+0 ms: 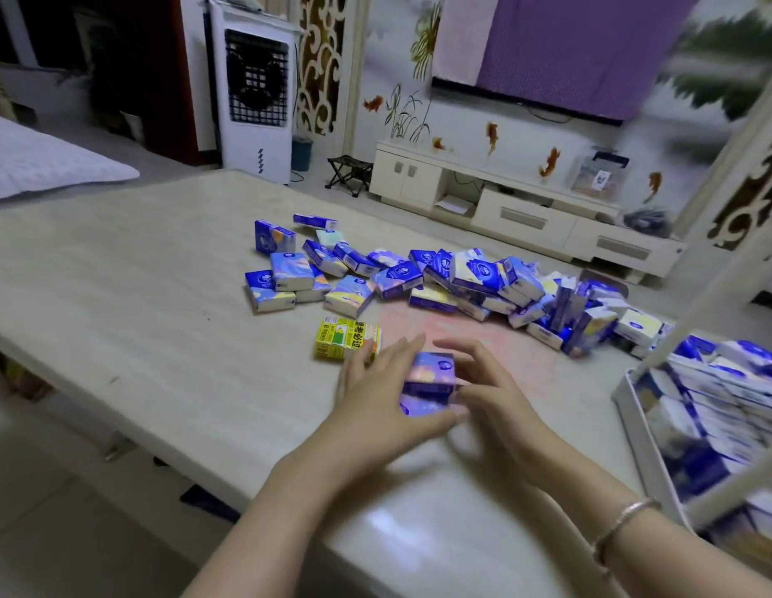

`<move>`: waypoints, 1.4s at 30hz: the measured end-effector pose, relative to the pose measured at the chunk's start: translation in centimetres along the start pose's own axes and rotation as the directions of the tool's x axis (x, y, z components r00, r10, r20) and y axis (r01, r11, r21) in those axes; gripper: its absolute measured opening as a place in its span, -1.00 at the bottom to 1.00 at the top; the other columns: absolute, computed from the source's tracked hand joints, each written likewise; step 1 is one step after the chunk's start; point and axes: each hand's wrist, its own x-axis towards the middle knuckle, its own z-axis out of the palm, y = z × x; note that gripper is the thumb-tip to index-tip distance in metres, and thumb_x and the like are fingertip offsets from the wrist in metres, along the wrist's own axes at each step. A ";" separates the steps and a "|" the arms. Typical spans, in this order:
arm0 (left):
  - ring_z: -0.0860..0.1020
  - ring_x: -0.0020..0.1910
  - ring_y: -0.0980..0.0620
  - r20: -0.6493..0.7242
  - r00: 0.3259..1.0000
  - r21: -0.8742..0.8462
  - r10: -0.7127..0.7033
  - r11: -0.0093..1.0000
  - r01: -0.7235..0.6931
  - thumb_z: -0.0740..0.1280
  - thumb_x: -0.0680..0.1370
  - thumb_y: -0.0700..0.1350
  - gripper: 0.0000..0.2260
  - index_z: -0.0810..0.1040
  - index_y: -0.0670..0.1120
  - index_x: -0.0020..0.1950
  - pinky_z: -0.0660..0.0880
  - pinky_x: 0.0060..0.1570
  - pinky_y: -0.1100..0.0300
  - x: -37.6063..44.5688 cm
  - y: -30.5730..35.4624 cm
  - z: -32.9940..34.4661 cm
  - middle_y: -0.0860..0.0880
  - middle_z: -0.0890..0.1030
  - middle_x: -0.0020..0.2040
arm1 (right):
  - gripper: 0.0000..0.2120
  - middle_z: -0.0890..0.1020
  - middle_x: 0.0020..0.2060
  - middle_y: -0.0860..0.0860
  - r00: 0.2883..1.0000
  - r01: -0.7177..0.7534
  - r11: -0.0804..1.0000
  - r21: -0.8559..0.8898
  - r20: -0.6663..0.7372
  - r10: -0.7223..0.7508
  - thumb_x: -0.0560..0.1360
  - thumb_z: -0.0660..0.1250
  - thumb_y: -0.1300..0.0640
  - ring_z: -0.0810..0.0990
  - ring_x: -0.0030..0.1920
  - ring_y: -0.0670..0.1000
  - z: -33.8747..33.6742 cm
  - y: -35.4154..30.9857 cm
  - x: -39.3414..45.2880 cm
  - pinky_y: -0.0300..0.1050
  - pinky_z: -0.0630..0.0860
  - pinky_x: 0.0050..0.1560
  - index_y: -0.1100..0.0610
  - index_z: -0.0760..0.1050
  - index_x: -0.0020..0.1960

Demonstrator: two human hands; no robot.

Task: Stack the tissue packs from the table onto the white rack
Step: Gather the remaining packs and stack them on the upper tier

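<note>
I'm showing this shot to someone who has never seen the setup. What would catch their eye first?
Probably the big heap of blue tissue packs sprawled across the far middle of the table. Next, the left hand and right hand closing around a small stack of packs near the front edge. A yellow box lies just beyond them, and the white rack at right already holds packs.

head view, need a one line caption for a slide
Both hands, left hand and right hand, gather stacked tissue packs beside the white rack.
</note>
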 end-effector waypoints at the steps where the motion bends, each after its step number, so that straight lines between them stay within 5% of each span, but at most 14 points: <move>1: -0.09 0.50 0.07 0.059 0.998 0.058 0.024 0.998 -0.028 0.39 0.29 0.39 -0.11 0.04 0.25 0.51 -0.02 0.50 0.02 -0.3 0.1 0.2 0.25 0.15 0.49 | -0.39 0.63 0.05 0.15 0.998 -0.058 0.992 0.112 0.024 0.056 0.15 0.31 0.24 0.62 0.00 0.05 -0.1 -0.2 0.0 -0.13 0.52 0.00 0.13 0.42 0.21; 4: 0.10 0.41 -0.01 0.049 0.992 0.274 0.117 0.954 -0.126 0.38 0.32 0.35 -0.14 0.05 0.23 0.51 0.12 0.43 0.11 -0.5 -0.1 0.5 0.20 0.21 0.42 | -0.37 0.62 0.12 0.14 0.992 -0.117 0.979 0.168 -0.034 0.125 0.10 0.38 0.19 0.60 0.07 0.07 -0.6 -0.6 0.2 -0.13 0.49 0.05 0.15 0.38 0.18; 7: 0.25 0.23 -0.02 -0.053 0.983 0.326 0.175 0.934 -0.149 0.36 0.40 0.23 -0.38 0.24 0.20 0.41 0.28 0.26 0.14 0.2 -0.2 0.4 0.13 0.32 0.25 | -0.56 0.53 0.21 0.10 0.965 -0.029 0.960 -0.277 -0.259 -0.046 0.31 0.24 0.28 0.48 0.20 0.02 -2.1 -1.3 1.7 -0.20 0.42 0.13 0.15 0.37 0.19; 9: 0.35 0.12 -0.03 -0.101 0.975 0.340 0.198 0.928 -0.153 0.36 0.38 0.21 -0.49 0.32 0.15 0.28 0.34 0.11 0.15 0.7 -0.2 0.4 0.08 0.37 0.12 | -0.55 0.47 0.21 0.10 0.927 -0.032 0.761 -0.648 -0.304 -0.220 0.35 0.18 0.27 0.40 0.23 0.06 -3.9 -1.9 3.8 -0.17 0.36 0.14 0.16 0.36 0.25; 12: 0.44 0.02 -0.05 -0.142 0.967 0.397 0.212 0.907 -0.141 0.33 0.39 0.22 -0.56 0.32 0.10 0.17 0.33 -0.05 0.13 1.4 0.0 0.6 0.05 0.44 0.01 | -0.49 0.34 0.36 0.19 0.896 -0.179 0.264 -0.948 -0.268 -0.353 0.44 0.27 0.25 0.24 0.39 0.19 -7.1 -3.0 7.4 0.04 0.17 0.40 0.21 0.29 0.38; 16: 0.48 0.00 -0.06 -0.178 0.957 0.360 0.231 0.920 -0.155 0.33 0.41 0.20 -0.63 0.31 0.09 0.09 0.35 -0.10 0.10 2.0 0.3 0.9 0.06 0.55 -0.04 | -0.21 0.18 0.46 0.29 0.853 -0.498 -0.016 -0.867 -0.486 -0.189 0.38 0.45 -0.03 -0.01 0.51 0.24 -10.8 -3.5 8.9 0.22 -0.09 0.46 0.15 0.14 0.47; 18: 0.47 0.01 -0.05 -0.189 0.959 0.272 0.213 0.949 -0.157 0.34 0.42 0.17 -0.65 0.32 0.09 0.10 0.40 -0.06 0.09 2.1 0.5 1.0 0.07 0.55 -0.02 | -0.36 0.34 0.35 0.28 0.851 -0.522 -0.072 -0.850 -0.514 -0.104 0.43 0.39 -0.06 0.16 0.44 0.26 -11.7 -3.3 8.0 0.22 -0.04 0.46 0.16 0.26 0.39; 21: 0.47 0.04 -0.03 -0.159 0.978 -0.025 0.135 0.990 -0.141 0.34 0.47 0.11 -0.70 0.30 0.12 0.11 0.47 0.05 0.00 2.0 1.1 1.6 0.08 0.52 0.03 | -0.62 0.46 0.13 0.20 0.887 -0.447 -0.161 -0.880 -0.414 -0.205 0.44 0.38 -0.04 0.37 0.22 0.23 -11.8 -3.2 6.4 0.11 0.18 0.36 0.14 0.47 0.17; 23: 0.49 0.09 -0.04 -0.125 0.988 -0.239 0.092 0.964 -0.120 0.31 0.50 0.11 -0.70 0.26 0.17 0.13 0.47 0.12 -0.03 1.5 1.5 2.4 0.08 0.50 0.10 | -0.79 0.48 0.06 0.18 0.898 -0.398 -0.108 -0.911 -0.362 -0.252 0.46 0.36 0.05 0.41 0.15 0.23 -10.9 -3.6 5.0 0.04 0.28 0.21 0.13 0.53 0.04; 28: 0.49 0.17 0.02 -0.118 0.992 -0.459 0.038 0.884 -0.088 0.33 0.50 0.09 -0.59 0.20 0.16 0.24 0.42 0.26 0.04 -2.1 4.5 3.0 0.02 0.44 0.20 | -0.81 0.50 0.03 0.12 0.882 -0.244 0.493 -0.835 -0.402 -0.244 0.48 0.24 0.28 0.50 0.07 0.15 -6.3 -6.8 -0.9 -0.13 0.40 -0.07 0.13 0.62 -0.08; 31: 0.48 0.08 0.16 -0.123 0.991 -0.562 0.044 0.820 -0.106 0.32 0.56 -0.16 -0.62 0.19 0.04 0.24 0.43 0.20 0.16 -4.1 8.4 1.8 0.01 0.38 0.20 | -0.82 0.56 0.00 0.05 0.905 -0.114 0.598 -0.793 -0.331 -0.266 0.48 0.26 0.28 0.50 0.04 0.00 -4.1 -10.0 -5.1 -0.45 0.31 -0.29 0.05 0.57 -0.12; 36: 0.43 0.28 0.05 -0.102 0.983 -0.563 0.153 0.806 -0.184 0.35 0.54 -0.17 -0.52 0.13 0.07 0.29 0.43 0.29 0.00 -6.7 16.7 -2.2 0.09 0.34 0.24 | -0.74 0.48 -0.26 -0.09 0.892 -0.012 0.807 -0.590 -0.371 -0.258 0.41 0.36 0.28 0.48 -0.22 -0.03 -2.9 -18.8 -11.0 -0.33 0.37 -0.35 0.12 0.33 0.00; 38: 0.42 0.29 -0.03 -0.108 0.974 -0.517 0.198 0.826 -0.225 0.38 0.51 -0.13 -0.47 0.13 0.08 0.31 0.50 0.19 -0.13 -7.6 19.7 -4.1 0.02 0.29 0.32 | -0.69 0.52 -0.24 -0.08 0.888 0.019 0.861 -0.509 -0.388 -0.249 0.40 0.38 0.28 0.53 -0.26 -0.03 -3.4 -22.5 -12.8 -0.22 0.48 -0.32 0.13 0.33 0.05; 42: 0.48 0.25 -0.07 -0.160 0.945 -0.489 0.286 0.808 -0.328 0.34 0.51 -0.29 -0.48 0.14 0.05 0.29 0.54 0.16 0.00 -8.0 25.1 -6.6 -0.08 0.29 0.35 | -0.73 0.65 -0.06 0.04 0.883 0.092 0.909 -0.407 -0.389 -0.264 0.46 0.40 0.14 0.62 -0.07 -0.01 -5.5 -28.1 -15.3 -0.13 0.53 -0.12 0.15 0.44 0.11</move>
